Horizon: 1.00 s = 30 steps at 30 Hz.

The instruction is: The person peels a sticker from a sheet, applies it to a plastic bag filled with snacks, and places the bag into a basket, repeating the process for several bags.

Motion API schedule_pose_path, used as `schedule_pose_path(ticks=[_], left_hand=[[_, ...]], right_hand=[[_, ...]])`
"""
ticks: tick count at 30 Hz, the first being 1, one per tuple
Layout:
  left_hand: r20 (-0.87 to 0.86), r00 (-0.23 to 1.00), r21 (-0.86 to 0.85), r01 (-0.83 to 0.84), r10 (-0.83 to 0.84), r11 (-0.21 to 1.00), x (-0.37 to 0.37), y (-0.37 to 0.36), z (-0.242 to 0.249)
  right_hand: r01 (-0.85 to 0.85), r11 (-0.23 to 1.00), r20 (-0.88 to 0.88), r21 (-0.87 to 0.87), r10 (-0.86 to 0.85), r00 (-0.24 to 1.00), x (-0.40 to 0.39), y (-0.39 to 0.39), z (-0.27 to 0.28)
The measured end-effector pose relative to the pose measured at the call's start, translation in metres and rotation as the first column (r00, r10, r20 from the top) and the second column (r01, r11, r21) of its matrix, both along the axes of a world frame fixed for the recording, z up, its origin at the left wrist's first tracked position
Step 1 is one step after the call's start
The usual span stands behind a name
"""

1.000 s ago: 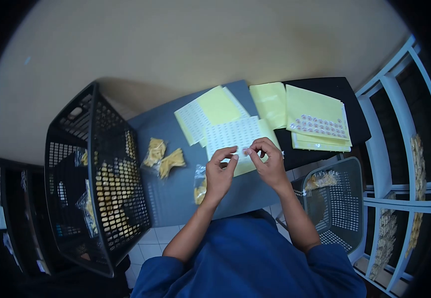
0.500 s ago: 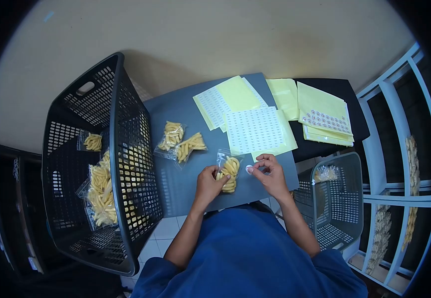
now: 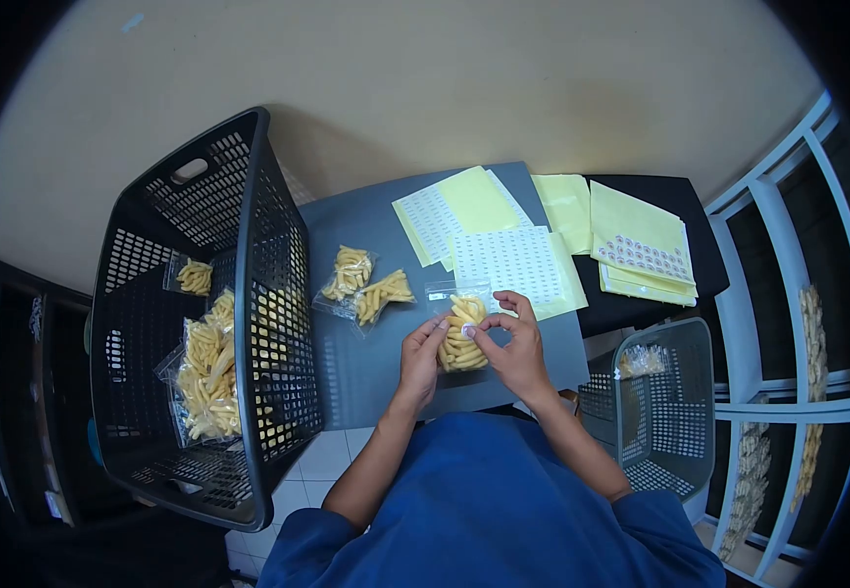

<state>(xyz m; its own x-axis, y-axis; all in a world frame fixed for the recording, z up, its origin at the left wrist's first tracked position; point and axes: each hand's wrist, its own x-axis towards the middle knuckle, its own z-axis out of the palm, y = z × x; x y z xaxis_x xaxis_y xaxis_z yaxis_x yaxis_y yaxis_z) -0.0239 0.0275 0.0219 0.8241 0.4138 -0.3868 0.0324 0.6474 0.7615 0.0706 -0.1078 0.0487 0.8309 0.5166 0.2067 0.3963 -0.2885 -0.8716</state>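
A clear plastic bag of yellow finger-shaped snacks (image 3: 458, 356) lies on the grey table in front of me. My left hand (image 3: 421, 361) grips its left edge, thumb on the front of the bag. Between the thumb and finger of my right hand (image 3: 516, 355) is a small round white sticker (image 3: 469, 332), right at the front of the bag. Two more filled bags sit to the left, one upper bag (image 3: 350, 271) and one lower bag (image 3: 384, 292), overlapping. Just beyond my right hand are printed sticker sheets (image 3: 505, 263) with yellow backing.
A large black basket (image 3: 283, 323) with several snack bags (image 3: 207, 377) stands at the left. More label sheets (image 3: 643, 230) lie on a black surface at the back right. Below them is a grey basket (image 3: 667, 431) holding a bag (image 3: 644, 361). White-framed shelves (image 3: 783, 412) line the right side.
My right hand has moved left, bringing the sticker from beside the bag onto its front. My left thumb has shifted up and toward the bag's left edge. The whole view has shifted slightly.
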Motion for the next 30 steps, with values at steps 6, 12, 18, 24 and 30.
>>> schedule_pose_path(ticks=[6,12,18,24,30], left_hand=[[0.027,1.000,0.011,-0.011,0.011,1.000,0.003,0.001,-0.004],[0.039,0.999,0.005,-0.010,0.010,1.000,0.006,0.000,-0.003],[0.037,0.999,0.019,0.006,-0.007,1.000,0.008,0.001,0.001],[0.073,0.997,0.062,0.016,-0.020,0.998,0.009,-0.002,0.005],[0.083,0.996,0.103,0.036,-0.045,0.994,0.010,0.000,-0.003]], right_hand=[[0.033,0.999,0.031,0.005,-0.033,0.999,0.000,0.006,-0.002],[0.040,0.999,0.078,0.026,-0.042,0.996,0.002,0.009,-0.006],[0.045,0.999,0.133,-0.001,-0.044,0.990,0.004,0.010,-0.004],[0.066,0.996,0.271,-0.057,-0.048,0.961,0.003,0.011,-0.001],[0.031,0.994,-0.180,0.105,-0.012,0.984,0.015,0.010,-0.019]])
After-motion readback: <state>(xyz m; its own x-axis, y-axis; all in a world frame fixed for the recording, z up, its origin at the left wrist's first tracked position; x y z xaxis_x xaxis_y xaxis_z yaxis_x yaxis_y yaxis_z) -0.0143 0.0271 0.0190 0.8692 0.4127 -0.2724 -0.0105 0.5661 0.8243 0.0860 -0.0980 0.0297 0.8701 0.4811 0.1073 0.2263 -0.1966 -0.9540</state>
